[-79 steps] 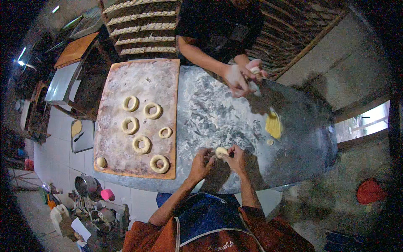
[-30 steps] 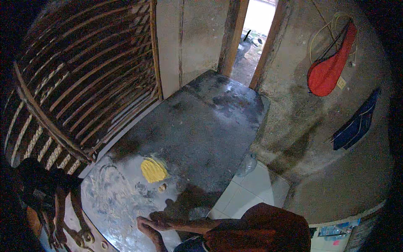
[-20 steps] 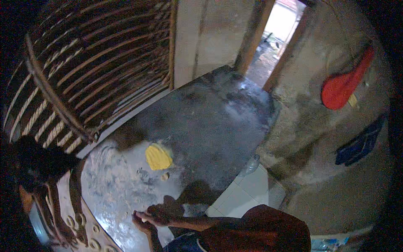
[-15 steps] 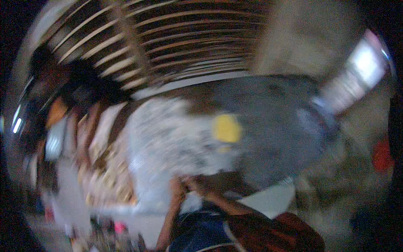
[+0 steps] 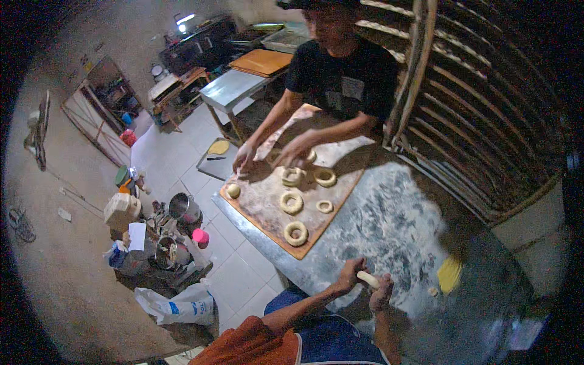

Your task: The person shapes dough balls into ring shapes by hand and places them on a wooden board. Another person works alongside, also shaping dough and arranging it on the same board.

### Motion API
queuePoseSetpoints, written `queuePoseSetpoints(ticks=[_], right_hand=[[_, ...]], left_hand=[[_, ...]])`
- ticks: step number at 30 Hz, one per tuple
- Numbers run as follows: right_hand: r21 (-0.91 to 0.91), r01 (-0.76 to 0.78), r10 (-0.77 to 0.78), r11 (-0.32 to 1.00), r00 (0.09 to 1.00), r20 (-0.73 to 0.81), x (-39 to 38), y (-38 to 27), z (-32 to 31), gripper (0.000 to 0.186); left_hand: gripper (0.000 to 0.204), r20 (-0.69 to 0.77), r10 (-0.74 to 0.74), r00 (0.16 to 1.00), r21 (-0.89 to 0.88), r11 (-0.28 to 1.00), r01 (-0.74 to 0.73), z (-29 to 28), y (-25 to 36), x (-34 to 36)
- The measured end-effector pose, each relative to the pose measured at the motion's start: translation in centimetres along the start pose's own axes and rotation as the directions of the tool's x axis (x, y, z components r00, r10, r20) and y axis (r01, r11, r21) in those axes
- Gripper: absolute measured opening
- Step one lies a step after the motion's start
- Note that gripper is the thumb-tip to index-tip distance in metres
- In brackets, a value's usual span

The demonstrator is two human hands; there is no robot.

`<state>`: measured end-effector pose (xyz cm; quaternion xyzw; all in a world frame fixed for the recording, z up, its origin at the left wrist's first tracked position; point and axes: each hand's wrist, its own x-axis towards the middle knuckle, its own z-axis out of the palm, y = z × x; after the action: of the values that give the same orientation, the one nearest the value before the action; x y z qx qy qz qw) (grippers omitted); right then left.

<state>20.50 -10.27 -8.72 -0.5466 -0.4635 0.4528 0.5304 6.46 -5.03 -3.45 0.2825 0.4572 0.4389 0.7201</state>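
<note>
A short pale strip of dough (image 5: 367, 279) is stretched between my two hands, just above the floured metal table (image 5: 486, 267). My left hand (image 5: 349, 275) is closed on its left end. On the other end, my right hand (image 5: 381, 294) grips it with bent fingers. To the right lies a flat yellow patch (image 5: 450, 275) of something I cannot make out, with a small pale lump (image 5: 432, 291) beside it. Several dough rings (image 5: 296, 233) rest on a floured wooden board (image 5: 274, 239) ahead and to the left, and a dough ball (image 5: 233, 191) sits near its corner.
Across the table a person (image 5: 350, 73) in a dark shirt works over the board with both hands. Slatted wooden racks (image 5: 420, 79) stand at the far right. Pots (image 5: 184, 208), a pink container (image 5: 200, 237) and a white sack (image 5: 176, 304) are on the floor at left.
My view has swung left from a blurred picture, so the board, the other person and the floor items now show sharply. My hands stay together; the dough strip between them is now visible.
</note>
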Motion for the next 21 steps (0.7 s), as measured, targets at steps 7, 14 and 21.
queuePoseSetpoints(ticks=[7, 14, 21], right_hand=[[0.048, -0.192, 0.184, 0.980, 0.975, 0.128, 2.0, -2.7, 4.7, 0.067], [-0.528, 0.222, -0.043, 0.820, 0.943, 0.330, 3.4, -4.6, 13.5, 0.062], [-0.619, 0.295, -0.014, 0.728, 0.909, 0.416, 4.6, -9.3, 21.2, 0.057]], left_hand=[[0.028, 0.289, 0.484, 0.826, 0.601, 0.580, -0.550, -5.7, 4.4, 0.3], [0.021, -0.028, 0.545, 0.838, 0.524, 0.722, -0.452, -11.2, 9.9, -1.6], [0.027, 0.205, 0.804, 0.558, 0.751, 0.236, -0.617, -18.3, 10.6, 0.0]])
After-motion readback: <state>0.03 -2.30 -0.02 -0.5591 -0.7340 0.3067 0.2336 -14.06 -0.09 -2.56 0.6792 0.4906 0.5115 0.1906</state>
